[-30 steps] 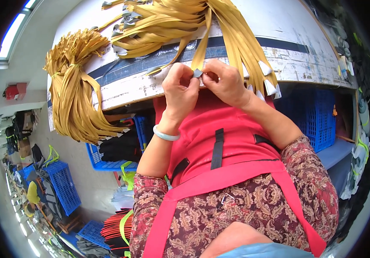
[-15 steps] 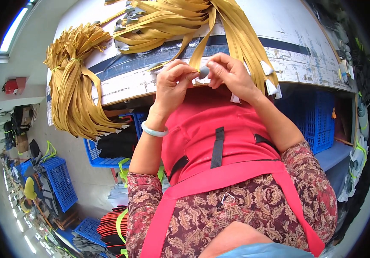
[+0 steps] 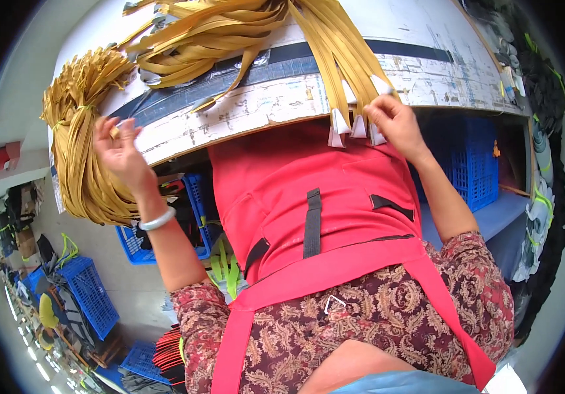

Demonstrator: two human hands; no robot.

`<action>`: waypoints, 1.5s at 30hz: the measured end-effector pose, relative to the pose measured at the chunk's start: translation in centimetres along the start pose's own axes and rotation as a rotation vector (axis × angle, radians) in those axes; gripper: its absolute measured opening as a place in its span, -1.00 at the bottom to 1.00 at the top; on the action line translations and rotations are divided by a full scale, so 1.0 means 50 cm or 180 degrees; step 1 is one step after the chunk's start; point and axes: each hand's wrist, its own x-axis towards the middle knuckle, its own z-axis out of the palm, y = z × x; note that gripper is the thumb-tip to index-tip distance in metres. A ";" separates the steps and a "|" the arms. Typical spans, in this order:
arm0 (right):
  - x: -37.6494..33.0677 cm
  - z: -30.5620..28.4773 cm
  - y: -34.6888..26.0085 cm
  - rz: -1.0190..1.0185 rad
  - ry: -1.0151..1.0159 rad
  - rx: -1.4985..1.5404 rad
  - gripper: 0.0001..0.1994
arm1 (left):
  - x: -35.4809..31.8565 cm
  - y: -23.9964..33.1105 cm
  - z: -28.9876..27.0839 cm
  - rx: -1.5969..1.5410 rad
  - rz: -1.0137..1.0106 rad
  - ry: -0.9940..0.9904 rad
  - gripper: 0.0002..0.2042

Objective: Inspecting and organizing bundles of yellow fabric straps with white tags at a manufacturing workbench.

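Note:
Long yellow strips with white-tipped ends lie across the worn white table and hang over its front edge. My right hand pinches the end of one of these strips at the edge. My left hand is raised at the table's left corner, fingers spread, right beside a thick tied bundle of yellow strips that droops over the side. A small yellow bit shows at its fingertips; I cannot tell if it is gripped. A loose heap of yellow strips lies further back on the table.
Blue plastic crates sit under the table on the right, and more blue crates stand on the floor at the left. Dark and neon-trimmed fabric pieces pile up along the right side.
Both hands were together at the table's front edge, working a small metal piece on a strip. They have parted: the left swung out to the hanging bundle, the right went to the strip ends.

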 end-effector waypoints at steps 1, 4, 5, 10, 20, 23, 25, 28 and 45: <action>-0.015 0.014 -0.005 -0.0384 -0.0021 -0.0378 -0.83 | -0.029 -0.007 0.020 0.0246 0.0010 -0.0488 -0.88; -0.033 0.072 -0.029 -0.0266 -0.0075 -0.0883 -0.78 | -0.164 -0.033 0.109 0.0687 -0.0170 -0.1838 -0.87; -0.032 0.088 0.000 -0.0481 -0.0015 -0.0909 -0.81 | -0.197 -0.026 0.156 0.0622 0.0425 -0.2401 -0.84; -0.022 0.079 -0.028 -0.1045 -0.0311 -0.0755 -0.88 | -0.299 0.030 0.303 0.0564 0.1254 -0.3279 -0.70; 0.003 0.070 -0.085 -0.0566 -0.0436 0.1123 -0.86 | -0.220 0.036 0.281 -0.0257 0.0353 -0.3163 -0.88; 0.016 0.091 -0.108 -0.0952 -0.0648 0.1190 -0.83 | -0.210 0.052 0.263 -0.0355 0.0051 -0.3181 -0.88; 0.032 0.106 -0.119 -0.1013 -0.0960 0.1653 -0.85 | -0.204 0.059 0.259 -0.0421 -0.0140 -0.3158 -0.89; 0.051 0.108 -0.124 -0.1172 -0.1115 0.1687 -0.88 | -0.193 0.049 0.247 -0.0882 -0.0296 -0.3053 -0.89; 0.094 0.098 -0.213 -0.0949 -0.1426 0.1671 -0.91 | -0.170 0.081 0.247 -0.1046 -0.0772 -0.2486 -0.90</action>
